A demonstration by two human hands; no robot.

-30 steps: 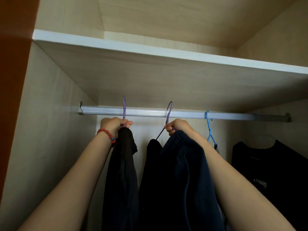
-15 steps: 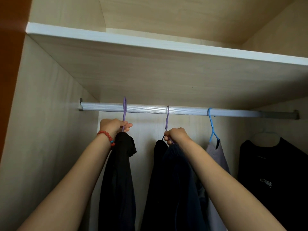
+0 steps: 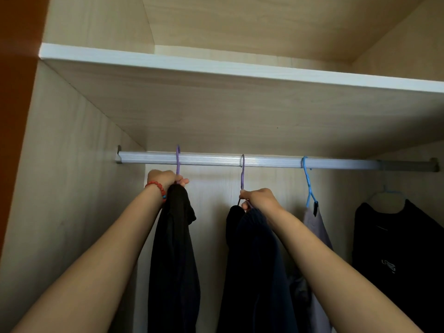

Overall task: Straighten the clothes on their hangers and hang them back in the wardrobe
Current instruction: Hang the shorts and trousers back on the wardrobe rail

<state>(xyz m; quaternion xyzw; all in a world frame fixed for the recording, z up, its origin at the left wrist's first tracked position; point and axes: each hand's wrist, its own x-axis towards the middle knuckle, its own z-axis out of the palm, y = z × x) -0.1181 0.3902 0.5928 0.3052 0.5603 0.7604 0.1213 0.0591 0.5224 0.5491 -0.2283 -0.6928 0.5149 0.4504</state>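
One view only: a wide-angle camera worn on the head. It stands in front of the open wardrobe and faces into it, tilted upward, so the underside of the shelf (image 3: pixel 240 111) fills the middle of the frame and the rail (image 3: pixel 264 162) crosses just below. The upper compartment above the shelf shows at the top edge. Both forearms enter from the bottom corners and run forward to the rail, which puts the camera close, within arm's reach of the rail. The left side wall (image 3: pixel 60 188) lies near the lens and spreads wide; the rail's right end sits at the frame's right edge. Straight lines bow slightly toward the edges. No second view shares the scene.
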